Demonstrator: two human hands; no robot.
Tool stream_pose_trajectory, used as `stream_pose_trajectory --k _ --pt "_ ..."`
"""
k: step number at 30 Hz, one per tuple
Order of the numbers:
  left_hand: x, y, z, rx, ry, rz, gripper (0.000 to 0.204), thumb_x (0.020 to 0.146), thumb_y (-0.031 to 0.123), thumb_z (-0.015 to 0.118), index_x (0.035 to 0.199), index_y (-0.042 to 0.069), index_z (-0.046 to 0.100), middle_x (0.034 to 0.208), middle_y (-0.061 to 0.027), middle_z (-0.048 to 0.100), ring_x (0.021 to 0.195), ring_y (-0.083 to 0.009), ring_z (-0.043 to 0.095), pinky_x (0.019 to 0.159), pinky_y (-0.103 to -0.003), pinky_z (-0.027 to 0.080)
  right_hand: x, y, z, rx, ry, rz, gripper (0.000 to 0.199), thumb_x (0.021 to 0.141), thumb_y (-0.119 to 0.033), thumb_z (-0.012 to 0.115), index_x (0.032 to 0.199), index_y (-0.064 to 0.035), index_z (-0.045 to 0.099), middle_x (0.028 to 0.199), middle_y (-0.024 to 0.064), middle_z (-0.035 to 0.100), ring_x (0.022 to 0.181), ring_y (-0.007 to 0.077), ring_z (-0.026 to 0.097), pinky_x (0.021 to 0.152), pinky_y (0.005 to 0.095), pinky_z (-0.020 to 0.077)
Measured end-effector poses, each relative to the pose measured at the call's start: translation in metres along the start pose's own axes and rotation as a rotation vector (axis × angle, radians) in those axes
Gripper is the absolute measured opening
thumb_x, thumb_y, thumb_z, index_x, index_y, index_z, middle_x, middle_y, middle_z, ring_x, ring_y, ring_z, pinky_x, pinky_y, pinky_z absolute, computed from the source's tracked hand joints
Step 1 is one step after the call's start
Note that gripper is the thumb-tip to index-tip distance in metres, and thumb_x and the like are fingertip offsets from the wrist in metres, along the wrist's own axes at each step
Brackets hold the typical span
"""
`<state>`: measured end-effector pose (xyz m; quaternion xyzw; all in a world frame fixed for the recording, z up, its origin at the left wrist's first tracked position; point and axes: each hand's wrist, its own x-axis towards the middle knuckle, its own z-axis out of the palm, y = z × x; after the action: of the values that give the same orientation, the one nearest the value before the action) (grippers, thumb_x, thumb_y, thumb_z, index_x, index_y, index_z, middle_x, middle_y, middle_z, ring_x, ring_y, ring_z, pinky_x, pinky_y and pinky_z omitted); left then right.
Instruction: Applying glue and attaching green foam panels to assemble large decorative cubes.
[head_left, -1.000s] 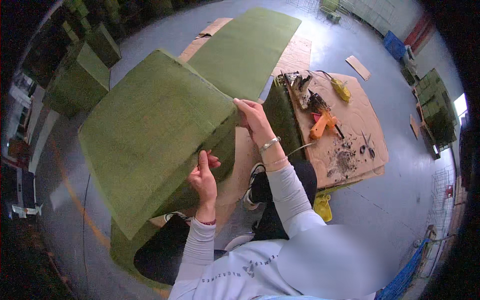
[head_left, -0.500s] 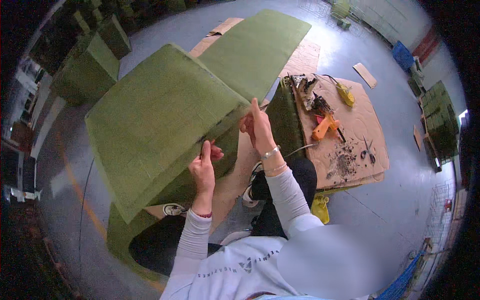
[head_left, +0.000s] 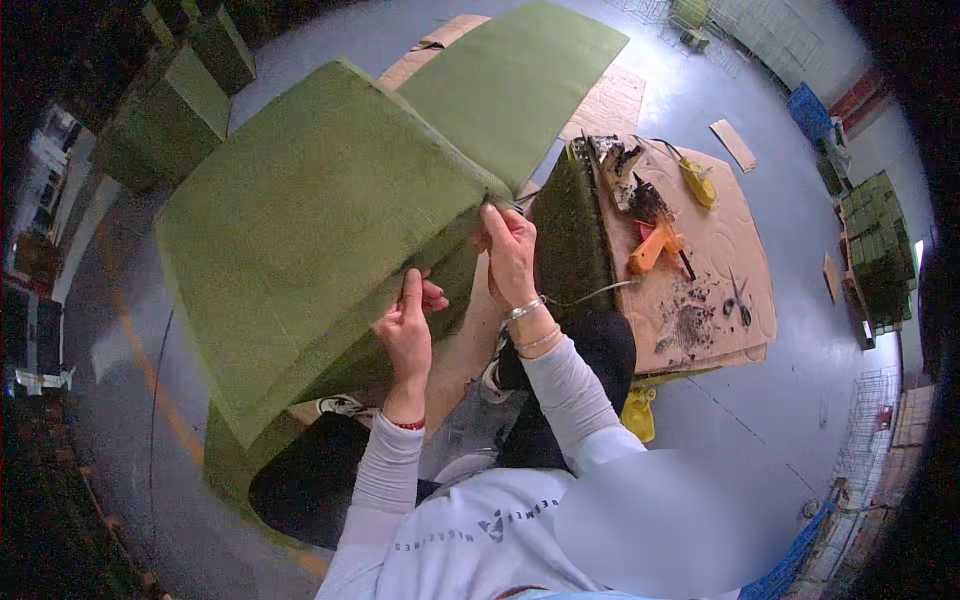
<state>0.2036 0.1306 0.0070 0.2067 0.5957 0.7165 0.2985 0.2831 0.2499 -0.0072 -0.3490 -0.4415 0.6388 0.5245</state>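
Observation:
A large green fabric-covered block [head_left: 310,220] stands tilted in front of me, its near edge running up to the right. Pressed to the middle of that edge is my left hand [head_left: 406,330], thumb on top and fingers curled beneath. My right hand [head_left: 512,255] pinches the same edge close to its right corner, thumb on top. By the right fingers a small dark, thin thing sticks out, too small to name. What lies under the edge between my hands is hidden.
On the right, a cardboard-topped stand [head_left: 720,335] carries an orange glue gun [head_left: 655,247], scissors [head_left: 738,300], a yellow tool [head_left: 697,183] and dark scraps. Another green panel [head_left: 515,90] lies beyond the block. Green blocks [head_left: 165,120] stand at the far left. A pale cord [head_left: 600,291] runs beside my right wrist.
My right hand has turned, its raised thumb coming down onto the block's edge near the corner. My left hand has stayed at the same edge. The view has shifted slightly.

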Motion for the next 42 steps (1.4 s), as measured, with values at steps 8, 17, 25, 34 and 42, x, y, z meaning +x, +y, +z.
stream_pose_trajectory --k 8,17,25,34,42 --pt "0.001 0.0 -0.003 0.019 0.002 -0.062 0.033 0.086 0.029 0.057 0.078 -0.003 0.064 0.067 -0.0056 0.061 0.058 -0.0135 0.057 0.057 -0.026 0.046 -0.014 0.008 0.004 0.014 -0.247 0.096 0.026 0.085 -0.023 0.058 0.068 -0.0037 0.056 0.065 -0.0033 0.054 0.056 0.0046 0.045 0.049 0.0216 0.035" --pt "0.001 0.009 -0.003 0.151 0.036 -0.012 0.035 0.085 0.031 0.058 0.074 -0.002 0.065 0.072 -0.0054 0.063 0.061 -0.0124 0.057 0.061 -0.025 0.045 -0.021 0.009 0.024 0.037 -0.094 0.019 0.024 0.084 -0.021 0.059 0.069 -0.0031 0.056 0.064 -0.0016 0.054 0.055 0.0063 0.046 0.049 0.0222 0.0355" --pt "-0.005 0.021 -0.026 -0.075 -0.035 -0.06 0.036 0.087 0.032 0.056 0.076 -0.001 0.063 0.068 -0.006 0.061 0.059 -0.013 0.059 0.057 -0.024 0.047 -0.03 0.0 0.022 0.155 -0.258 0.124 0.021 0.085 -0.021 0.058 0.072 -0.0042 0.056 0.066 0.0033 0.058 0.056 0.0098 0.052 0.053 0.0236 0.04" --pt "0.0 0.012 -0.022 0.06 0.086 -0.005 0.034 0.085 0.028 0.059 0.072 -0.003 0.065 0.07 -0.0063 0.063 0.059 -0.0114 0.056 0.055 -0.026 0.045 -0.036 0.012 0.038 0.081 -0.164 0.015 0.017 0.085 -0.017 0.058 0.075 -0.0026 0.057 0.068 0.0041 0.059 0.055 0.0104 0.053 0.051 0.0227 0.0406" --pt "-0.004 0.019 -0.021 0.043 0.024 -0.029 0.036 0.086 0.032 0.057 0.078 -0.002 0.064 0.07 -0.0017 0.059 0.061 -0.0084 0.052 0.058 -0.023 0.043 -0.038 0.02 0.031 0.048 -0.229 0.139 0.016 0.083 -0.015 0.06 0.073 -0.0024 0.058 0.068 0.0059 0.061 0.055 0.0102 0.054 0.051 0.0229 0.0411"
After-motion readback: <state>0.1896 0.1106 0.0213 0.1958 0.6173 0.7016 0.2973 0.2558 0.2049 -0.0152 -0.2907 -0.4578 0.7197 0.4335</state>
